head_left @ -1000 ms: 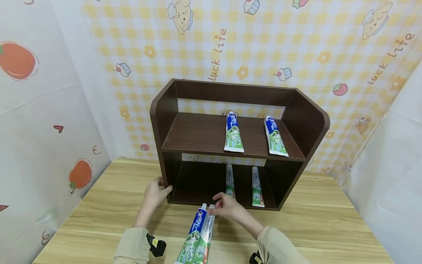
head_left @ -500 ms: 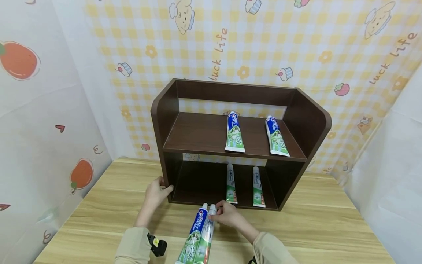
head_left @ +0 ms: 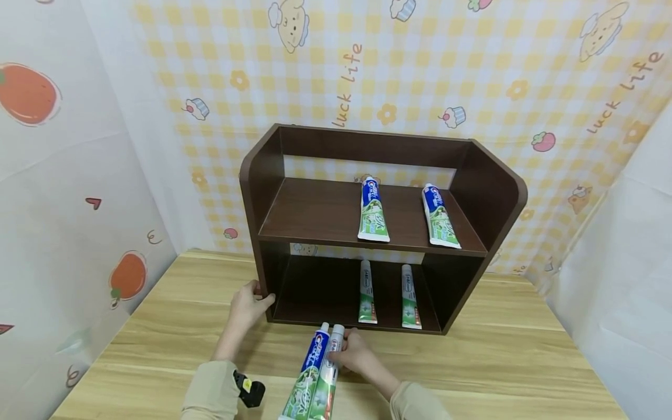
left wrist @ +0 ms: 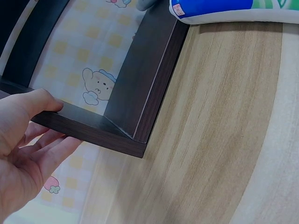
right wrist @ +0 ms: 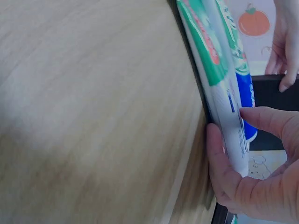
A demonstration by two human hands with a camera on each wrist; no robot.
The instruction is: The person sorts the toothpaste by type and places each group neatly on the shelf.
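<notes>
My left hand point(head_left: 245, 306) holds the left side panel of a dark brown two-tier shelf point(head_left: 310, 210). In the left wrist view its thumb point(left wrist: 44, 101) lies on one face of the board and the fingers on the other. At the front middle, my right hand point(head_left: 358, 357) pinches a white and green toothpaste tube point(head_left: 326, 379) near its cap end. The right wrist view shows thumb and finger on either side of this tube point(right wrist: 229, 107). Close along its left lies a blue and green toothpaste tube point(head_left: 308, 376). The lower ends of both run to the frame's bottom.
Two blue and green tubes lie on the upper tier, one in the middle point(head_left: 373, 213) and one at right point(head_left: 440, 219). Below them, two white and green tubes point(head_left: 367, 291) lie on the lower tier. The shelf stands on a wooden table point(head_left: 504, 350) before a patterned cloth point(head_left: 325, 70).
My right hand has come down and left from above the white and green tube's cap to pinch the tube. The left hand has stayed on the shelf's side panel.
</notes>
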